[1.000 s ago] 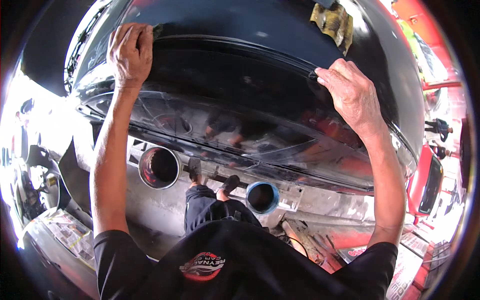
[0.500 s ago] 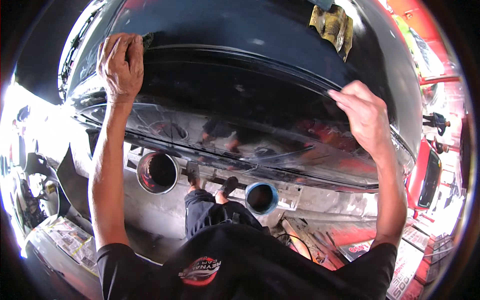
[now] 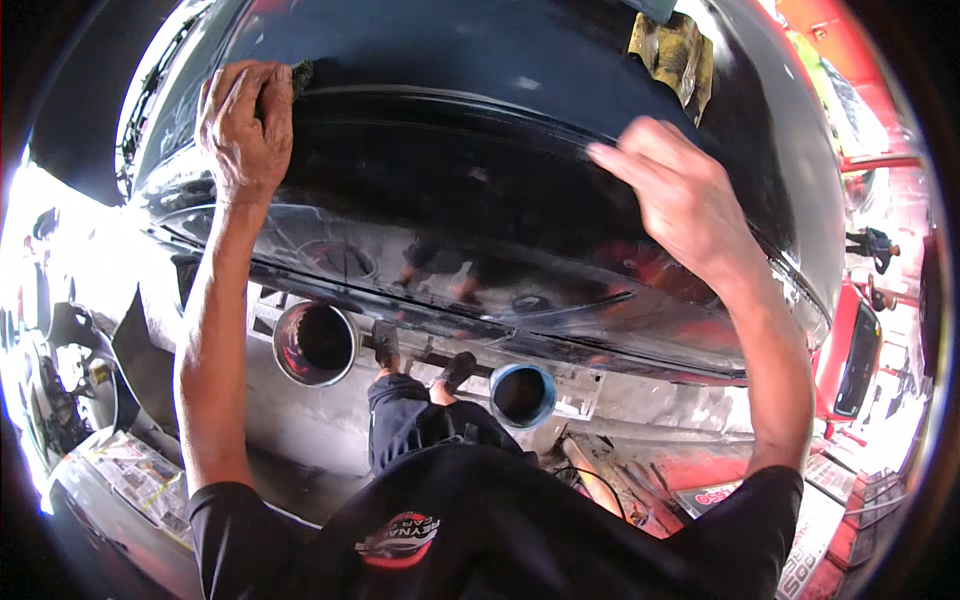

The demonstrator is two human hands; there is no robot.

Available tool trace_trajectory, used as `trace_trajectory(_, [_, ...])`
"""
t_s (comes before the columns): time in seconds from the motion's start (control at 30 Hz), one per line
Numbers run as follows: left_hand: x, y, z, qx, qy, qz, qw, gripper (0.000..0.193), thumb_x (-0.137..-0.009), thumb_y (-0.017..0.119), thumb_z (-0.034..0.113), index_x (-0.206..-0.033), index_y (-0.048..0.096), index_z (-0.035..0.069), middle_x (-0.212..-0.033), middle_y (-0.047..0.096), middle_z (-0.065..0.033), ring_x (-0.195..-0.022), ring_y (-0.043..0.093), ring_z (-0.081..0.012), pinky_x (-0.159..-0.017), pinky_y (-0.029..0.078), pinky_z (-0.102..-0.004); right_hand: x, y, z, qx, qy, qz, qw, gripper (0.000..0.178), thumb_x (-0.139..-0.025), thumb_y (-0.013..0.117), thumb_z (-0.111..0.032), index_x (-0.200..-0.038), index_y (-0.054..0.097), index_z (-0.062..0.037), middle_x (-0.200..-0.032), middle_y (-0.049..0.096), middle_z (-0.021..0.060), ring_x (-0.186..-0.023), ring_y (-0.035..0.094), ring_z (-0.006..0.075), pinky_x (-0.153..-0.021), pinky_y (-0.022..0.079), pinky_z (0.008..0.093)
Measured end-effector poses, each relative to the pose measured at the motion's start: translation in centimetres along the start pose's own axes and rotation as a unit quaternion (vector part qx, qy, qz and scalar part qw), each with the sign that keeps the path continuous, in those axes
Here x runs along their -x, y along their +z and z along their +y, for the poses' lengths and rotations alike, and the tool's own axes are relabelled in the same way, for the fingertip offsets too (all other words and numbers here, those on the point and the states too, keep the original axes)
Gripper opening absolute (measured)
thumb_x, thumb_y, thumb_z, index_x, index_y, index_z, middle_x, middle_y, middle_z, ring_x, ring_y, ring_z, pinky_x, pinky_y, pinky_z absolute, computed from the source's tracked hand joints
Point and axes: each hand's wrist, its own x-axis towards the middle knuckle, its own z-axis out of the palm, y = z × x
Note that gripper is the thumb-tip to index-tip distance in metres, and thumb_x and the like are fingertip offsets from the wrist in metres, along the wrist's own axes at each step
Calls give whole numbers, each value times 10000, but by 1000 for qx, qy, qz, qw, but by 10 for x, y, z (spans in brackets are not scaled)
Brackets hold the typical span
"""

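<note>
A glossy black car panel [image 3: 430, 160] spans the space ahead of me, with a raised edge line curving across it. My left hand [image 3: 245, 130] is closed at the panel's upper left. A dark greenish, rough-looking pad [image 3: 303, 75] pokes out beyond its fingertips. My right hand [image 3: 680, 190] is over the same edge line on the right, fingers curled and pressed together, slightly blurred. Its fingertips are at the line. Whatever they may hold is hidden.
A crumpled yellow-and-black cloth or sheet [image 3: 675, 60] lies on the panel, far right. Below the panel stand a metal-rimmed bucket [image 3: 350, 355] and a blue bucket [image 3: 547, 400]. A paper-covered grey panel [image 3: 130, 480] is at lower left, a red car [image 3: 850, 350] at right.
My right hand has slid left along the edge line. My left hand, still closed on the pad, has barely shifted.
</note>
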Motion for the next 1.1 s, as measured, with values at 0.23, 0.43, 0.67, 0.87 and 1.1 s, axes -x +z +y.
trace_trajectory(0.23, [5, -2, -4, 3, -9, 10, 1000, 150, -946, 739, 198, -949, 772, 51, -982, 734, -98, -916, 708, -289, -828, 561, -396, 30, -22, 9, 101, -15, -67, 993, 370, -770, 658, 74, -1132, 720, 32, -970, 593, 116, -899, 630, 295, -864, 563, 386])
trace_trajectory(0.43, [7, 4, -9, -2, -2, 19, 1000, 216, -973, 725, 270, -974, 786, 64, -999, 740, -85, -936, 715, -272, -842, 579, -410, -39, 16, -15, 115, -105, -9, 988, 251, -833, 685, -61, -1071, 684, 18, -1059, 622, 117, -966, 652, 279, -844, 578, 359])
trace_trajectory(0.67, [6, -3, -6, -13, 2, 14, 1000, 197, -970, 721, 253, -983, 785, 67, -997, 736, -86, -938, 711, -272, -834, 577, -401, 15, -5, 0, 108, -17, -16, 994, 312, -806, 693, 27, -1115, 730, 10, -990, 620, 105, -919, 659, 274, -844, 588, 373])
trace_trajectory(0.87, [1, 5, 1, 9, 3, 21, 1000, 165, -955, 724, 215, -961, 777, 58, -977, 727, -89, -913, 699, -283, -823, 561, -403, -60, 31, -22, 138, -113, 31, 984, 117, -884, 670, -77, -978, 678, -7, -1046, 661, 88, -939, 686, 247, -828, 621, 326])
trace_trajectory(1.1, [5, -10, -8, -22, 20, -7, 1000, 337, -946, 768, 431, -1000, 788, 99, -1043, 727, -48, -967, 699, -248, -864, 529, -379, 32, -7, 6, 127, 17, -22, 992, 264, -817, 697, 35, -1074, 741, -4, -989, 626, 100, -920, 662, 274, -811, 599, 381])
